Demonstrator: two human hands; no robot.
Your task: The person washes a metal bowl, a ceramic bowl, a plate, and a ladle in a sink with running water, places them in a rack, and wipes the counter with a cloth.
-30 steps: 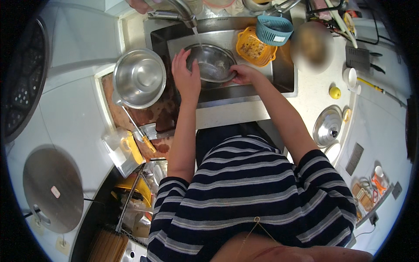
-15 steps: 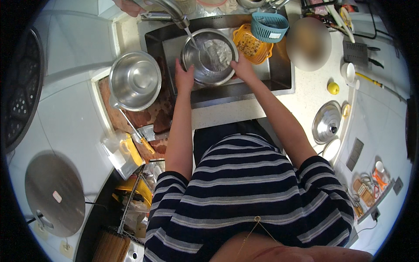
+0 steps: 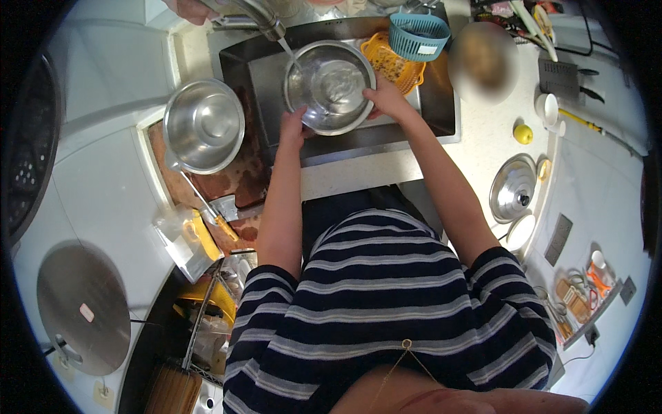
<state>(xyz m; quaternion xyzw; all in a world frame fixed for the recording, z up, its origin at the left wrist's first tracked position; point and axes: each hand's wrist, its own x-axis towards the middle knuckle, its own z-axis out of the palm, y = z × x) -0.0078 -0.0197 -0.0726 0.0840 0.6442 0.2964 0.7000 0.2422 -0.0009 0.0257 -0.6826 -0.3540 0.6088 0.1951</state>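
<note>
A round stainless steel basin (image 3: 308,96) is held over the sink (image 3: 365,150) with water in it. My left hand (image 3: 294,127) grips its near left edge, the thumb over the rim. On the opposite side my right hand (image 3: 387,100) clasps the right edge, thumb inside the rim and fingers underneath. From the faucet (image 3: 267,22) a stream of water runs into the basin's upper left part. Just right of the basin sits an orange plastic basket (image 3: 416,79) with small dark bits in it. A teal basket (image 3: 418,45) partly overlaps it.
Left of the sink, a second steel bowl (image 3: 205,124) rests on a reddish-brown board (image 3: 243,148), near a yellow-handled tool (image 3: 225,228). On the right counter are a yellow-green fruit (image 3: 523,134), a pot lid (image 3: 513,188) and white cups (image 3: 547,107).
The basin has tilted and the water inside has shifted. My left hand has slid slightly down along its near left rim. The whole view has moved a little.
</note>
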